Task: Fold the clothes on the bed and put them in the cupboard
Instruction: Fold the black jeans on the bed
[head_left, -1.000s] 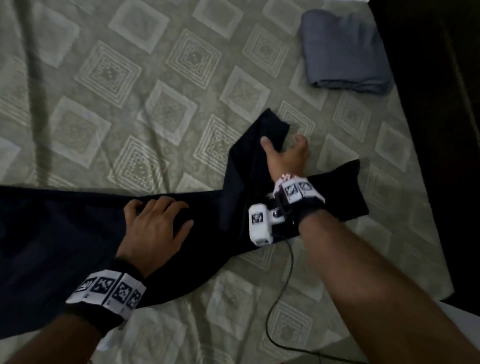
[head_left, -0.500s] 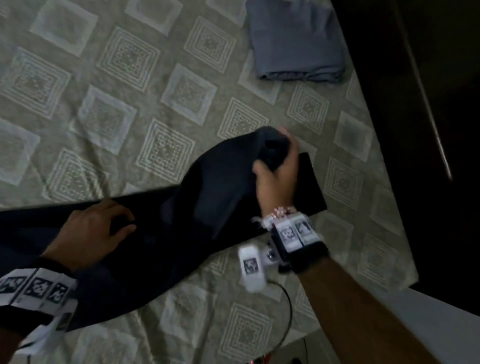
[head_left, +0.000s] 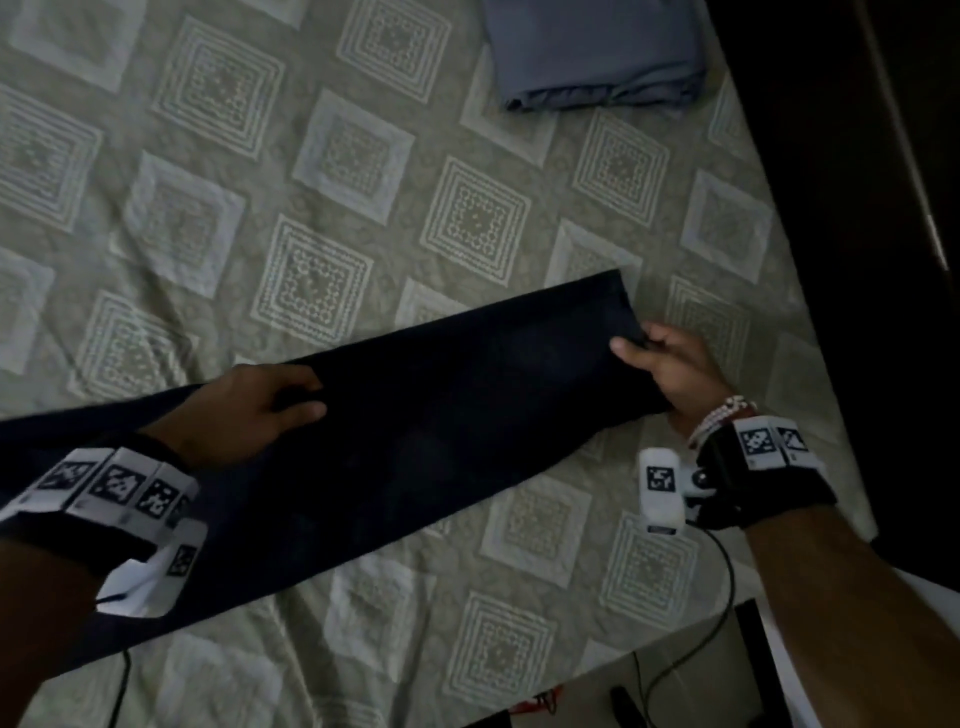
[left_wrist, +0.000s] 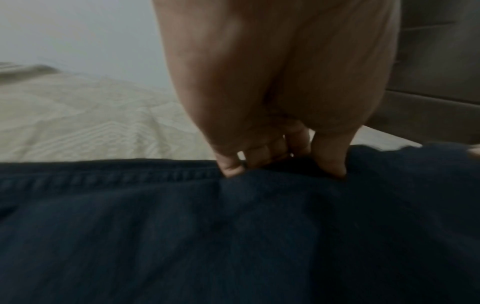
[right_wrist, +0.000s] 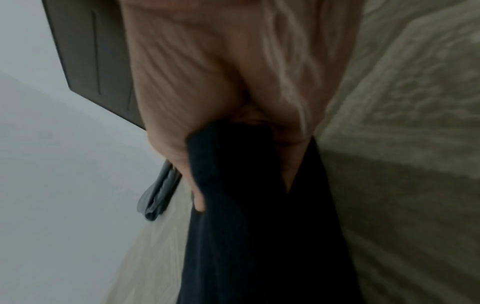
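Dark navy trousers (head_left: 441, 415) lie stretched in a long band across the patterned bed (head_left: 322, 171), the legs laid one over the other. My right hand (head_left: 660, 364) grips the hem end at the right, thumb on top; the right wrist view shows the dark cloth (right_wrist: 246, 205) coming out of its fist. My left hand (head_left: 260, 405) sits mid-length on the trousers, its curled fingers pinching a bunch of the fabric (left_wrist: 259, 216) near a seam. A folded blue-grey garment (head_left: 592, 47) lies at the bed's far right.
A dark cupboard (head_left: 857, 208) stands along the bed's right side. The bed's near corner drops to a pale floor (head_left: 701, 691) with cables. Wrist cameras and marker bands sit on both forearms.
My right hand lifted the upper trouser leg, carried it right and laid it over the other leg. The garment now lies as one straight band. My left hand went from flat to pinching.
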